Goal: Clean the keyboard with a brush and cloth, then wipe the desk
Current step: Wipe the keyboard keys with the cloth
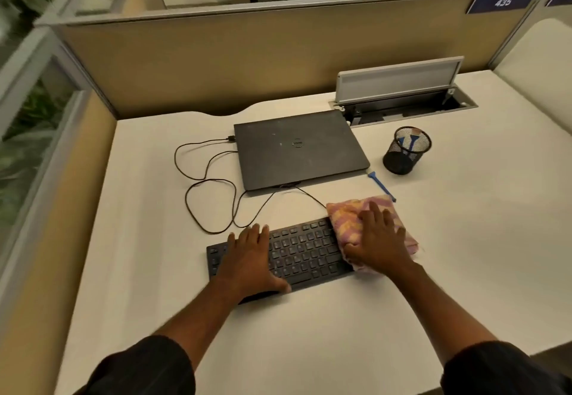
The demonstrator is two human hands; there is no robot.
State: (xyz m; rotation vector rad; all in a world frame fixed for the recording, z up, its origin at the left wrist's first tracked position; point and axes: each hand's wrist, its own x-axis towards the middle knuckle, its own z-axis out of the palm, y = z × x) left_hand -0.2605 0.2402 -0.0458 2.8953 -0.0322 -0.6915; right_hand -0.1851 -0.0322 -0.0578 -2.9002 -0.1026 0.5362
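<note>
The keyboard (305, 249) is laid on the desk (464, 239), under both hands. Its left part is pressed by the left hand (250, 258), fingers straight and flat, nothing grasped. The cloth (346, 221) is spread over the keyboard's right end and held down by the right hand (379, 243), fingers extended, not curled round it. The brush (381, 184) is laid beyond the right fingertips, its near end at the cloth's far edge. A mesh cup (402, 154) is placed beyond the brush. A closed laptop (298, 150) is positioned beyond both hands, and its cable (198, 184) is looped beyond the left hand.
</note>
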